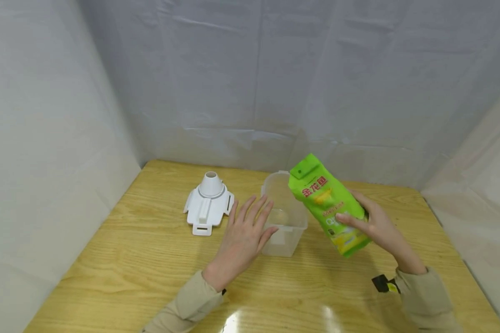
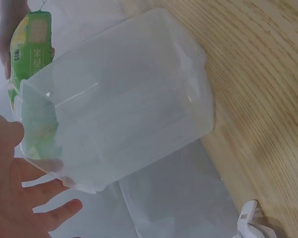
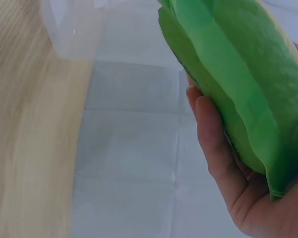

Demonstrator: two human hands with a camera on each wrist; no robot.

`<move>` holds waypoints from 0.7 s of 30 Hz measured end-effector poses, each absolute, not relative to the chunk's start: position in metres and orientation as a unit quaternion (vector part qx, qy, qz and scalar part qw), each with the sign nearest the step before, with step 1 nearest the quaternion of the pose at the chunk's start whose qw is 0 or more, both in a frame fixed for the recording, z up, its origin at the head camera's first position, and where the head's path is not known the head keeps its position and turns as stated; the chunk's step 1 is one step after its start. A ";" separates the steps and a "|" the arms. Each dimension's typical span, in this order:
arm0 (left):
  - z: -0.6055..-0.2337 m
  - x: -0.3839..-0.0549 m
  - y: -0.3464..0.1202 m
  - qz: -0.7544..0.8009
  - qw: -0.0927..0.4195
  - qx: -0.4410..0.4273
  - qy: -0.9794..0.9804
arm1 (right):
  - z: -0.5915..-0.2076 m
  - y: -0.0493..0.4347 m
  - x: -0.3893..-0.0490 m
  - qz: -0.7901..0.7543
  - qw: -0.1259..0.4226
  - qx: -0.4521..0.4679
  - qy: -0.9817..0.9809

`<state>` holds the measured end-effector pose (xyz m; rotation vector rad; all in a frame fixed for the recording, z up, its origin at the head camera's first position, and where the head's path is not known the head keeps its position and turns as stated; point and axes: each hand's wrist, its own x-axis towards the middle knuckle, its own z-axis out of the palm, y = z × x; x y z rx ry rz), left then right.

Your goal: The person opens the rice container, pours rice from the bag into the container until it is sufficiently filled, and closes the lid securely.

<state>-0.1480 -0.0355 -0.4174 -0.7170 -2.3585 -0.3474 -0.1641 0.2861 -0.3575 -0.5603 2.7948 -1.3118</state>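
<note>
My right hand (image 1: 381, 226) grips a green bag of rice (image 1: 329, 203), thumb across its printed front. The bag is tilted and held up beside a clear plastic container (image 1: 289, 238), its upper corner overlapping the container's far right rim in the head view. In the right wrist view, fingers (image 3: 213, 144) wrap under the bag's lower side. My left hand (image 1: 243, 236) is spread at the container's left side, its fingertips close to the rim. The left wrist view shows the container (image 2: 134, 94) standing on the table, with the bag (image 2: 32, 44) seen beyond its mouth.
A white lid (image 1: 210, 208) with a cone-shaped spout and side latches lies on the wooden table (image 1: 150, 259), left of the container. White sheeting (image 1: 233, 83) hangs behind the table and along both sides.
</note>
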 end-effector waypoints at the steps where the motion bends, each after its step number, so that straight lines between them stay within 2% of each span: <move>1: -0.417 -0.148 -0.036 -0.133 0.319 -0.273 -0.898 | -0.356 0.286 -0.164 -0.417 0.006 -0.179 0.891; 21: -0.416 -0.147 -0.039 -0.138 0.301 -0.275 -0.903 | -0.327 0.275 -0.167 -0.360 0.052 -0.127 0.923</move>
